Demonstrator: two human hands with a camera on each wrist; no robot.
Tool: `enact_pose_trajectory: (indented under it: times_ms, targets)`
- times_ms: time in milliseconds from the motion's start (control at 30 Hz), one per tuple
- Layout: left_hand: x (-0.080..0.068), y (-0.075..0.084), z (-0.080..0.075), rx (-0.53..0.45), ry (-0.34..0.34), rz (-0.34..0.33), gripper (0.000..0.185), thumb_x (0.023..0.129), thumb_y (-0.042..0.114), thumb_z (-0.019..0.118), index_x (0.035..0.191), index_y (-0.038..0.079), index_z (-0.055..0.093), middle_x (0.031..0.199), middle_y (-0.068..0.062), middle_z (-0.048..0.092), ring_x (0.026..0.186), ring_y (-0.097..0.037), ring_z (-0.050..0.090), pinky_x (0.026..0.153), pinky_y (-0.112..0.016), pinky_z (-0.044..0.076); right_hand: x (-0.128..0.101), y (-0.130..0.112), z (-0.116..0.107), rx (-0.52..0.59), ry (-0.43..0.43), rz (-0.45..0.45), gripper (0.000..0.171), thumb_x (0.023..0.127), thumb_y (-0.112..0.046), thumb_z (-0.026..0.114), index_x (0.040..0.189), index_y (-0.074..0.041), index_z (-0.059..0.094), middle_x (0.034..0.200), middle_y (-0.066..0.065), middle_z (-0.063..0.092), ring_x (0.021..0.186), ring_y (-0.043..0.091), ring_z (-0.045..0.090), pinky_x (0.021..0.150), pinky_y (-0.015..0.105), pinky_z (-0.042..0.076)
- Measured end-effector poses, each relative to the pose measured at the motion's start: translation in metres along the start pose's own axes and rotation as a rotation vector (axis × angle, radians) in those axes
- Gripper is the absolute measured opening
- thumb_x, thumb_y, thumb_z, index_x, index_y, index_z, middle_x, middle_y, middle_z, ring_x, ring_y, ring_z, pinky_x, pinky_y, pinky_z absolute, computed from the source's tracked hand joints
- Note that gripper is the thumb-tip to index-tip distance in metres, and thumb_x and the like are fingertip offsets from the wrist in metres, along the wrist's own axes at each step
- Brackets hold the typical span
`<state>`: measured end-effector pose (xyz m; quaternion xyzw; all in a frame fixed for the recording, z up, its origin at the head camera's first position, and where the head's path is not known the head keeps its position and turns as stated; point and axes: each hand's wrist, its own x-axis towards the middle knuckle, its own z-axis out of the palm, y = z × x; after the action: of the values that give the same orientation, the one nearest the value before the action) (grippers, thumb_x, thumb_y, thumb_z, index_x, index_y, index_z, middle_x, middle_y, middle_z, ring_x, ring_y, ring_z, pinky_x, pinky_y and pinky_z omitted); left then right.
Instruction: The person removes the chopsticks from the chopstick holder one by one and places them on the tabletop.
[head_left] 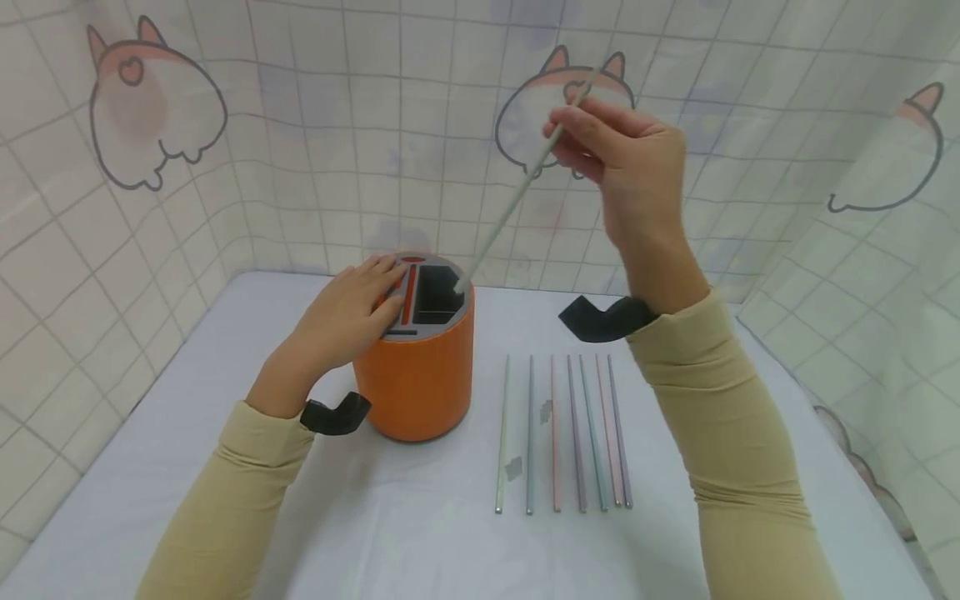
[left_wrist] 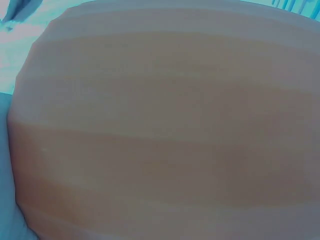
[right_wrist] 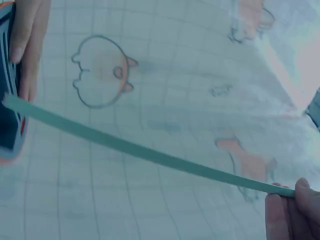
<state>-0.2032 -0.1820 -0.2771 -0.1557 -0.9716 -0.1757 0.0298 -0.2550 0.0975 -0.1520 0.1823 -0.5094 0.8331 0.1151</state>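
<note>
My right hand pinches a pale green chopstick near its upper end, between thumb and fingers. The chopstick slants down to the left, its lower tip over the dark open compartment of an orange utensil holder. On the holder's grey slotted top rests my left hand, fingers extended across its left part. The right wrist view shows the chopstick reaching from the fingertips to the holder's opening. The holder's curved side fills most of the left wrist view.
Several pastel chopsticks lie side by side on the white tablecloth, right of the holder. A white gridded curtain with cartoon animals hangs behind and along both sides.
</note>
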Motion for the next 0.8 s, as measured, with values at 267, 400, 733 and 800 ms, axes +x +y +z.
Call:
enact_pose_trajectory:
  times_ms: [267, 400, 733, 800]
  targets:
    - [-0.002, -0.002, -0.003, 0.001, 0.008, 0.002, 0.056, 0.107, 0.03, 0.034, 0.157, 0.006, 0.027, 0.166, -0.016, 0.021, 0.155, -0.036, 0.014, 0.128, -0.052, 0.01, -0.001, -0.012, -0.09, -0.103, 0.085, 0.239, 0.021, 0.076, -0.001, 0.082, 0.095, 0.005, 0.076, 0.082, 0.011, 0.076, 0.077, 0.02, 0.075, 0.073, 0.024, 0.062]
    - [-0.003, -0.002, -0.004, 0.0, 0.007, -0.005, 0.057, 0.107, 0.031, 0.034, 0.158, 0.007, 0.026, 0.166, -0.015, 0.02, 0.155, -0.035, 0.013, 0.128, -0.052, 0.01, -0.008, 0.008, -0.14, -0.286, 0.038, 0.382, 0.012, 0.082, -0.006, 0.079, 0.093, -0.003, 0.079, 0.086, 0.005, 0.078, 0.08, 0.014, 0.075, 0.074, 0.02, 0.061]
    - [-0.007, -0.002, -0.005, 0.0, 0.004, -0.005, 0.057, 0.107, 0.031, 0.033, 0.158, 0.007, 0.027, 0.166, -0.015, 0.02, 0.155, -0.035, 0.013, 0.128, -0.052, 0.01, -0.034, 0.067, -0.239, -0.55, -0.116, 0.708, 0.017, 0.095, -0.01, 0.066, 0.086, -0.019, 0.078, 0.086, -0.005, 0.078, 0.084, 0.006, 0.075, 0.079, 0.018, 0.06]
    - [-0.007, -0.002, -0.005, -0.002, 0.006, -0.007, 0.057, 0.107, 0.031, 0.034, 0.158, 0.007, 0.027, 0.166, -0.015, 0.021, 0.155, -0.035, 0.013, 0.128, -0.052, 0.01, -0.038, 0.079, -0.251, -0.591, -0.137, 0.771, 0.013, 0.096, -0.011, 0.065, 0.093, -0.015, 0.077, 0.086, -0.005, 0.077, 0.084, 0.006, 0.075, 0.08, 0.018, 0.06]
